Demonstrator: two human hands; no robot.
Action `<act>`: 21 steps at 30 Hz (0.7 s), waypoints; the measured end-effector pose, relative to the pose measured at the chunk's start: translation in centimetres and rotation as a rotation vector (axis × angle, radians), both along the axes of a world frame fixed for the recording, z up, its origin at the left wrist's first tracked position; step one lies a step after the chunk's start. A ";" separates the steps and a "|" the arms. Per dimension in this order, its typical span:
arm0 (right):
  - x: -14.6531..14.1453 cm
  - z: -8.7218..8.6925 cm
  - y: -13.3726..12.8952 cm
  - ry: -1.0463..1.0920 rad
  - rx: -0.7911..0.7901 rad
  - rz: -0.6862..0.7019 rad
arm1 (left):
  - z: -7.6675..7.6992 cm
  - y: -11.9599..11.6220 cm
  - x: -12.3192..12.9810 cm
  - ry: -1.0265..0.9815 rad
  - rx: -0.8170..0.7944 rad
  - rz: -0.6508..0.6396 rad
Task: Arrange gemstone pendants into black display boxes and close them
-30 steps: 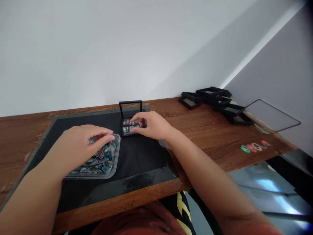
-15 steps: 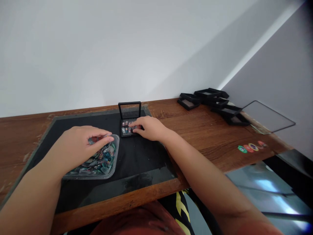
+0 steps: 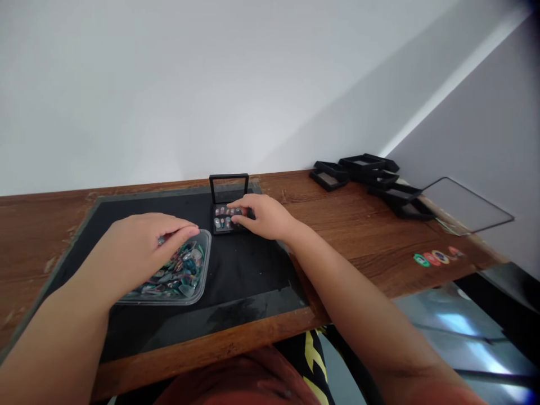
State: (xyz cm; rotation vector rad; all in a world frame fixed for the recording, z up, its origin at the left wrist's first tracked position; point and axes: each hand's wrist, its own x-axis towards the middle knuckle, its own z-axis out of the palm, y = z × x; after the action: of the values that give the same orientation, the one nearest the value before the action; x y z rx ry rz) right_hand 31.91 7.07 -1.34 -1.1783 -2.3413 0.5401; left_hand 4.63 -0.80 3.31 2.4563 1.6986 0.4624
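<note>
A clear plastic tub [image 3: 205, 270] full of loose false nails [image 3: 185, 269] rests on the black mat [image 3: 248, 275]. My left hand [image 3: 135, 247] is above it, covering its left side, thumb and index fingertips pressed together. Whatever lies in that pinch is too small to make out. Beyond the tub stands a small black display case [image 3: 215, 230] with its clear-windowed lid [image 3: 230, 188] raised. False nails [image 3: 222, 223] sit in rows inside. My right hand [image 3: 264, 216] reaches over the case's right part, thumb and index finger apart at the nails; it hides some of them.
Several black cases [image 3: 367, 169] are piled at the back right of the wooden table [image 3: 337, 225]. A thin black wire frame [image 3: 476, 197] leans near the wall. Colourful round stickers [image 3: 439, 257] are at the right, close to the table's front edge.
The view has shifted slightly. The left thumb and index fingertips have come together, and an orange speck between them no longer shows. My right hand stays at the case.
</note>
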 end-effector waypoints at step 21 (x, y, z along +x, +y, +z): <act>-2.5 0.9 -4.3 0.353 0.183 0.320 | -0.4 -0.5 1.2 -0.131 0.285 -0.301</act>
State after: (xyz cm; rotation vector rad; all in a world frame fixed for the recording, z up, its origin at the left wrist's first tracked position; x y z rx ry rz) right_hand 29.43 2.77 -0.42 -0.5733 -2.2202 0.5724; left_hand 5.82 -1.27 2.93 2.7422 1.2585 0.8543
